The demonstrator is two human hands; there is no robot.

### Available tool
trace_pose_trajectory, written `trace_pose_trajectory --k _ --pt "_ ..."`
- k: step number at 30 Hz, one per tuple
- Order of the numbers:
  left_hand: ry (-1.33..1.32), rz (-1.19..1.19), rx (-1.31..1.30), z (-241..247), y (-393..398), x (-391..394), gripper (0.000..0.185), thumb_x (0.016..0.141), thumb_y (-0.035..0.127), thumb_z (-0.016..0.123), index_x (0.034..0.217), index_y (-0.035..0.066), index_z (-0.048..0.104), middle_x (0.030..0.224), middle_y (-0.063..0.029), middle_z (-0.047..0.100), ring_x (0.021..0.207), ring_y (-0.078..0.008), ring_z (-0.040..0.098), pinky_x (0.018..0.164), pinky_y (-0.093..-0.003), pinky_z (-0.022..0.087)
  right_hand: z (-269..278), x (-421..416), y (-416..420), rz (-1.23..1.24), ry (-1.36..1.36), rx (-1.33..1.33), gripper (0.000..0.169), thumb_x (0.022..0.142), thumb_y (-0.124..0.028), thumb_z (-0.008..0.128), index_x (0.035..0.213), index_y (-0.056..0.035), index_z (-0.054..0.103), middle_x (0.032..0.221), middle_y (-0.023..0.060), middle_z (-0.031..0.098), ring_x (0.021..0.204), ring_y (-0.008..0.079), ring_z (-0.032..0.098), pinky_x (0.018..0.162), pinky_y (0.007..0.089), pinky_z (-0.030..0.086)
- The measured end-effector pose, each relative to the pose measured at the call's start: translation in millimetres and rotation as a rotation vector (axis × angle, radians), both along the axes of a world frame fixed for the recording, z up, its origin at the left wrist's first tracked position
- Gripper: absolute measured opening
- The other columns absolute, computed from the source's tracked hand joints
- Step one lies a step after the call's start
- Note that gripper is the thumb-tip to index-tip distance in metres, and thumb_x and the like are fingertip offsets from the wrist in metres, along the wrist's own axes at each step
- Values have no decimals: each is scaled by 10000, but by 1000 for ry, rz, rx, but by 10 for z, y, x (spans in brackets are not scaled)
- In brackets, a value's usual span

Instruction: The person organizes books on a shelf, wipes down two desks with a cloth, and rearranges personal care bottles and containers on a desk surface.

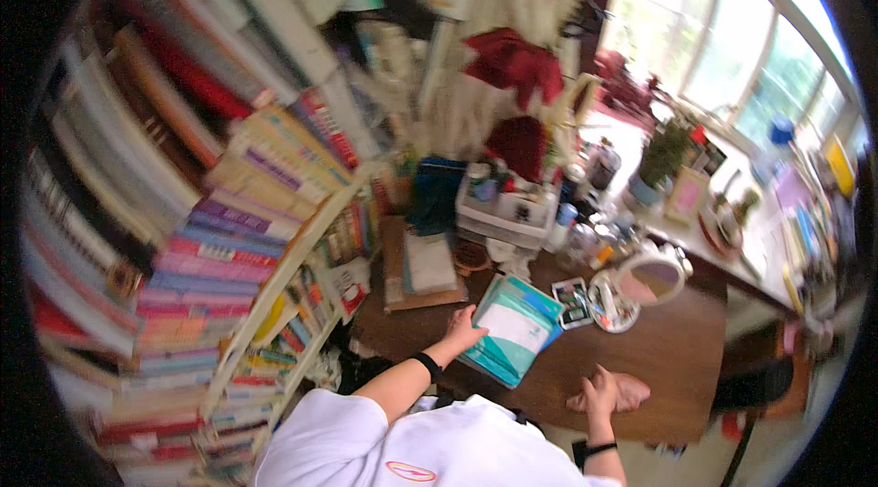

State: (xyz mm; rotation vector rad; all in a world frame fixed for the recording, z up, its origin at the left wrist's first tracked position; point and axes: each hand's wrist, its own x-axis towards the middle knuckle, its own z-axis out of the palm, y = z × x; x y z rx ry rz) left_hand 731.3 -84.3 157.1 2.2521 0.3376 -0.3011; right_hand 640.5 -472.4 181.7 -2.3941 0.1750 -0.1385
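Note:
On the brown wooden desk lies a stack of teal and white booklets, with a blue one showing beneath. My left hand rests on the stack's left edge, thumb over the top and fingers at the upper left side. Further right, near the desk's front edge, my right hand is on a crumpled pinkish-brown cloth or pouch; whether its fingers grip it is blurred. Beyond the booklets are small photo cards and a round white-framed mirror above a white dish of small items.
Tall shelves packed with books stand close on the left. At the back are a white plastic basket of bottles and a notepad on a wooden board. Potted plants line the windowsill at right. A dark chair is beside the desk.

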Motion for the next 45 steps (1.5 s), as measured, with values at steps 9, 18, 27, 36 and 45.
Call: trace_pose_trajectory --k 9,18,27,36,45 --pt "-117 550 -266 -114 -462 -1179 495 797 300 674 1207 54 547 1132 -144 622 1045 -278 598 896 -372 473 -453 -315 -836 565 312 -308 735 661 -361 773 1321 -192 498 1522 225 119 1344 459 228 1059 589 220" --pt "-144 903 -348 478 -1243 -2640 649 849 248 653 1381 28 352 1135 -124 631 976 -216 626 845 -324 496 -541 338 -286 1308 -13 -434 476 754 -311 644 1228 -294 601 1431 166 382 1250 443 389 1048 463 331" --pt "-1238 1699 -115 1507 -430 -4503 850 860 72 646 1485 66 69 1014 -73 582 906 -142 565 812 -276 493 -124 246 266 1452 259 -638 445 800 -275 646 1218 -144 564 988 95 649 852 267 631 719 369 514" --pt "-1561 2081 151 2732 -551 -5809 740 884 111 621 1484 112 188 869 -5 495 745 -96 500 664 -242 430 1211 -401 1355 1537 848 -126 387 852 -232 621 1176 -24 576 979 97 641 838 214 616 719 311 497" --pt "-1624 2041 56 2762 -247 -5733 636 915 182 604 1461 139 280 732 56 463 592 -37 416 514 -190 347 1491 -420 2002 1180 1018 490 375 874 -245 648 1116 39 604 981 46 635 876 124 578 730 255 477"
